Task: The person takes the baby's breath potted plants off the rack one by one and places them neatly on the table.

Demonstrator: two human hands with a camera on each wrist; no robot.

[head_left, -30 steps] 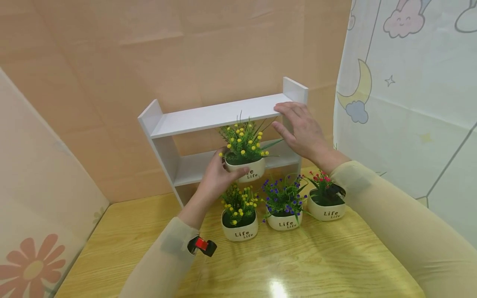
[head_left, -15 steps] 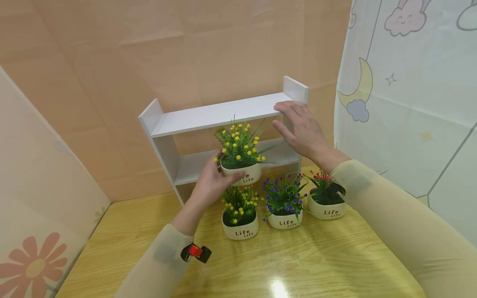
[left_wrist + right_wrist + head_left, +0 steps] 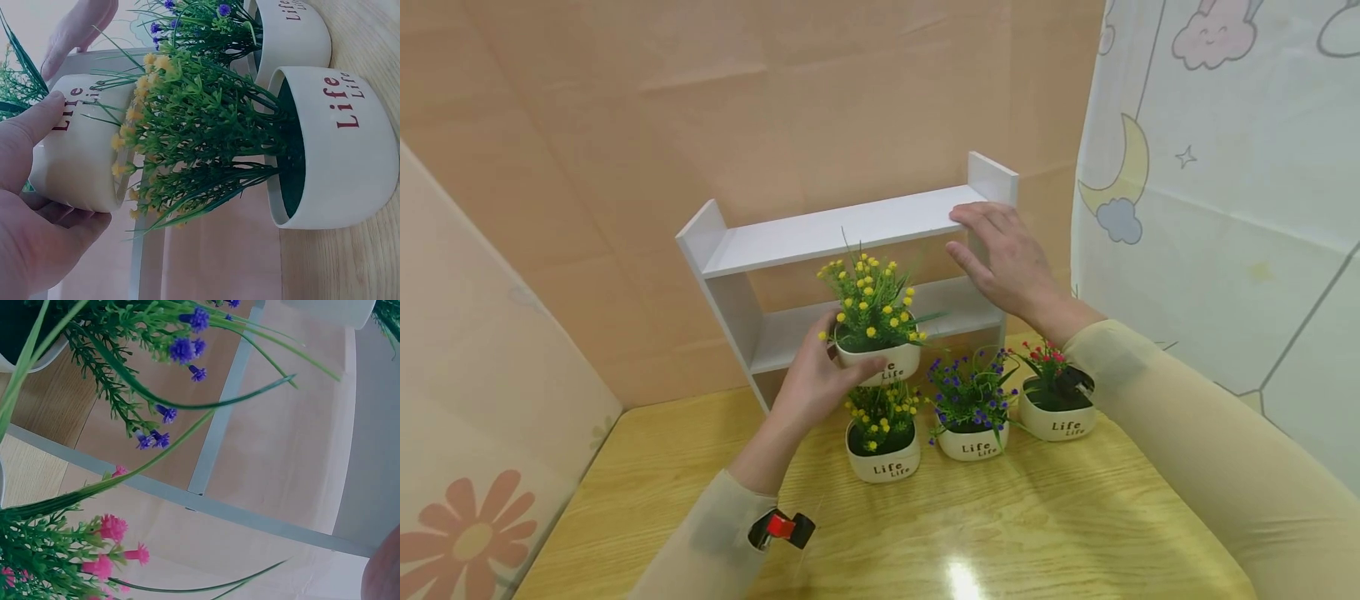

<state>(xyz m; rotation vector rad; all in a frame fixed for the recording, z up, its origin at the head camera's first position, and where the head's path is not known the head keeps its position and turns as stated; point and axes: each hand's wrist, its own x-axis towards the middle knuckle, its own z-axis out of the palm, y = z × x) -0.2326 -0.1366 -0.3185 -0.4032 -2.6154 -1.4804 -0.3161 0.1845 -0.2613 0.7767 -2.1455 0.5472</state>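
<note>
My left hand (image 3: 815,377) grips a white pot of yellow flowers (image 3: 877,365), thumb across the front by the "Life" lettering, fingers round its left side and underneath. The pot is held up before the middle board of a white shelf (image 3: 842,230). Directly below it, a second yellow-flowered pot (image 3: 884,465) stands on the table; in the left wrist view its flowers (image 3: 187,125) come close to the held pot (image 3: 87,162). My right hand (image 3: 1006,254) rests its straight fingertips on the top board near the right end, thumb held apart below.
A purple-flowered pot (image 3: 973,442) and a red-flowered pot (image 3: 1058,423) stand in a row on the wooden table (image 3: 685,500), in front of the shelf's right side. A peach backdrop (image 3: 820,100) hangs behind, with a patterned white cloth (image 3: 1217,250) at right.
My left hand has moved the held pot left and slightly down, towards the front of the shelf's middle. The right hand has stayed on the top board.
</note>
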